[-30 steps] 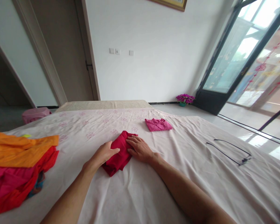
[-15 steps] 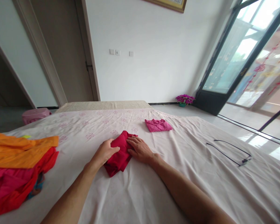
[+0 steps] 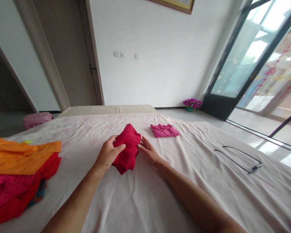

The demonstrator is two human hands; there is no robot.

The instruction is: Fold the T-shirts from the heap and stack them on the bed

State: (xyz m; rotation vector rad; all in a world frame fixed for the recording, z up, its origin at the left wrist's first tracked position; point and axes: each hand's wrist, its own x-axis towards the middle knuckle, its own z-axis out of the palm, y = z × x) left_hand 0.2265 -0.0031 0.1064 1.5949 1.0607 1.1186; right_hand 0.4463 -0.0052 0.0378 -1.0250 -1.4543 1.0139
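Note:
A folded dark red cloth garment [image 3: 127, 145] is raised a little and tilted above the bedsheet in front of me. My left hand [image 3: 108, 151] grips its left side, thumb on top and fingers mostly hidden behind the fabric. At the right edge, my right hand [image 3: 149, 151] has its thumb against the cloth and its fingers stretched apart; whether it bears any weight is hard to see. A folded pink garment [image 3: 164, 130] lies flat just beyond my right hand.
An orange garment [image 3: 24, 157] tops a loose clothing pile at left, over red cloth [image 3: 14, 212]. Eyeglasses [image 3: 253, 169] rest on the pale bedsheet [image 3: 184, 165] at right. Farther off are a pink stool [image 3: 38, 120] and purple flowers [image 3: 192, 103].
The red garment has come up off the sheet and tilted toward me. My right hand, flat on it before, has shifted to its right edge; the left keeps its grip.

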